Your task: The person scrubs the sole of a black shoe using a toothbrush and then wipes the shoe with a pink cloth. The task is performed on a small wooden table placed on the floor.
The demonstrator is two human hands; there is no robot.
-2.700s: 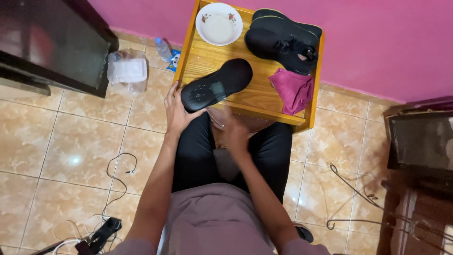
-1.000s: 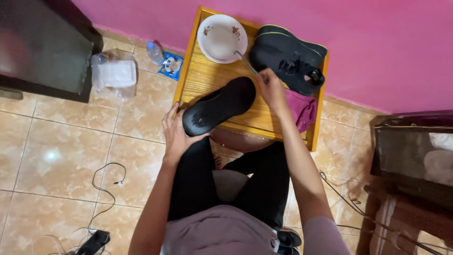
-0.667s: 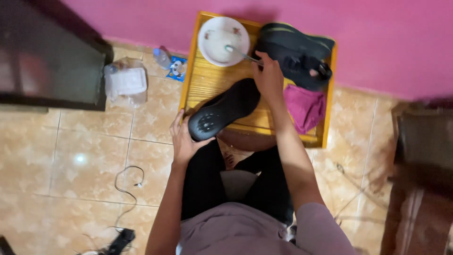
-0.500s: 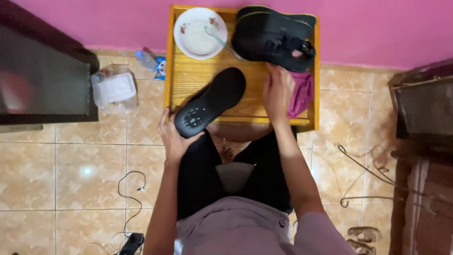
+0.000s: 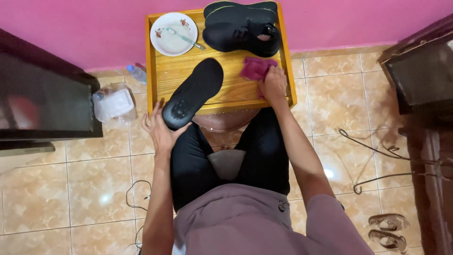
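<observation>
View from above of a seated person in black trousers and a mauve shirt, facing a small wooden table (image 5: 226, 97) set against a pink wall at twelve o'clock.

The left hand (image 5: 159, 132), at about nine o'clock from the person's knees, cups the near end of a black shoe insole (image 5: 194, 92). The fingers are spread open under and around the insole's heel, which juts over the table's near left edge. The insole runs diagonally, its far end pointing toward one o'clock on the tabletop.

The right hand (image 5: 272, 85) rests on the near right part of the table, its fingers closed together on a crumpled magenta cloth (image 5: 255, 68), which lies on the wood just beyond the hand at eleven o'clock from it.

At the table's far right, at twelve o'clock from the cloth, sits a black shoe (image 5: 243, 28). At the far left stands a white bowl (image 5: 173, 34) with a small brush (image 5: 185, 38) lying across it.

On the tiled floor at nine o'clock from the table lie a clear plastic bag (image 5: 113, 104) and a small plastic bottle (image 5: 138, 74). Dark furniture stands at both sides.
</observation>
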